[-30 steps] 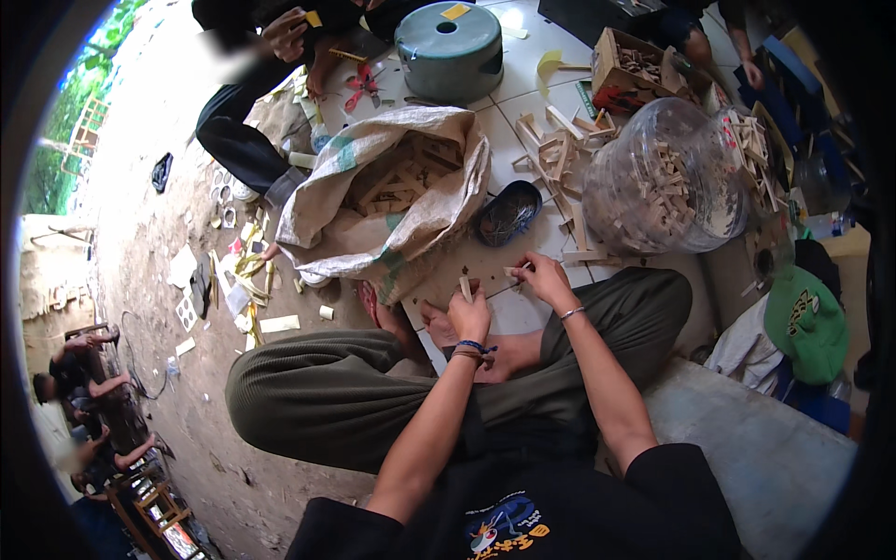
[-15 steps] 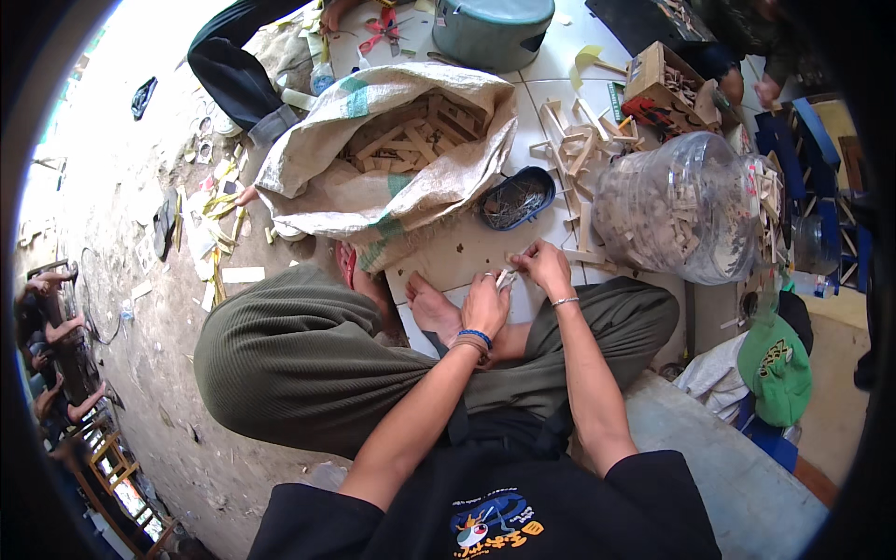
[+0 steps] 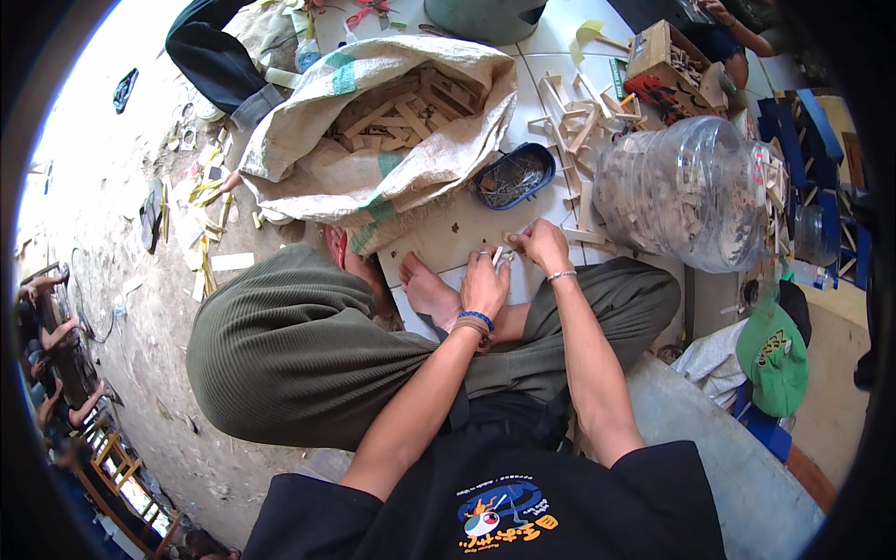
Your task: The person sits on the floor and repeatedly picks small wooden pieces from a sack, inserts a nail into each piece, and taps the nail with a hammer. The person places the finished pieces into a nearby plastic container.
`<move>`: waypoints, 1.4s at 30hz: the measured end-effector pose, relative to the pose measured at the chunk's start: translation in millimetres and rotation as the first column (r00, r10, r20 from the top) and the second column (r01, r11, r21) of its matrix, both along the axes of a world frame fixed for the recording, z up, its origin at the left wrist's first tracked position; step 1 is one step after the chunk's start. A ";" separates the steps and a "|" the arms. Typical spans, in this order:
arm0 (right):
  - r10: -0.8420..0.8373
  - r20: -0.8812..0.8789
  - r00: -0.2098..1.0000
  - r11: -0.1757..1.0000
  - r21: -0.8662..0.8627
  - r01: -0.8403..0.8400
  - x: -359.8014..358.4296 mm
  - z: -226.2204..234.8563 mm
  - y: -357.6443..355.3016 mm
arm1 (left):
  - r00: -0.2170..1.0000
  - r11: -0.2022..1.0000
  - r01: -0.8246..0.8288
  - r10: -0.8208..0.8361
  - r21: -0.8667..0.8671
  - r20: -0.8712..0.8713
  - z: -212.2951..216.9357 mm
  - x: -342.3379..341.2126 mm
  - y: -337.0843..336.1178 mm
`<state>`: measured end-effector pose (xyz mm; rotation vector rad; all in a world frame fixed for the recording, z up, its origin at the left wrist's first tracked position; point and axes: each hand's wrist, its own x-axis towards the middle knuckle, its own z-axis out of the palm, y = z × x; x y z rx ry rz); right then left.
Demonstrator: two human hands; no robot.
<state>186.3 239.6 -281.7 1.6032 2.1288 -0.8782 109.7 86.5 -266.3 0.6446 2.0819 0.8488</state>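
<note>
Over my bare foot, my left hand [image 3: 483,283] is closed on small pale wooden pieces [image 3: 500,255] that stick up between its fingers. Close beside it, my right hand [image 3: 543,245] is pinched at the fingertips; what sits in the pinch is too small to make out. Just beyond both hands stands a dark blue oval tub [image 3: 534,193] of thin metal pins or nails. A white woven sack [image 3: 313,177] lies open to the left of the tub, with many wooden strips [image 3: 397,126] inside.
A big clear plastic jar [image 3: 653,191] of wooden pieces lies on its side at the right. Small wooden frames [image 3: 581,121] are piled behind it, near a cardboard box [image 3: 653,67]. A green cap [image 3: 775,364] is at far right. Other people sit around the edges.
The view has tilted slightly, so most things sit a little higher in the picture. My hands stay close together, the left still gripping the wooden pieces.
</note>
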 end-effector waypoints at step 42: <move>-0.340 -0.855 0.391 0.912 -0.197 0.361 32.3 239.6 -70.0 | 0.973 0.541 0.221 -0.184 0.812 -0.143 182.7 -48.9 24.0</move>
